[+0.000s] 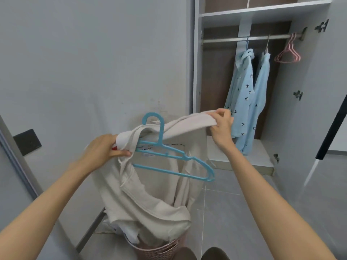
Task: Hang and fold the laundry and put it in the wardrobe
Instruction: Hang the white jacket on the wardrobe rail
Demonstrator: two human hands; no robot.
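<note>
Now, mid-frame, the left hand (pixel 105 149) is gripping the bunched collar of a cream shirt (pixel 142 196) together with one end of a blue hanger (pixel 174 156), while the right hand (pixel 221 126) is pinching the shirt's other shoulder just right of center. Its tail is trailing into a pink basket (pixel 159 249) at bottom center, with the open wardrobe (pixel 262 14) showing upper right.

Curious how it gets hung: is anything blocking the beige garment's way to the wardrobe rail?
Nothing visible blocks the beige garment. The wardrobe stands open; the rail is bare left of the blue shirts and pink hangers.
</note>
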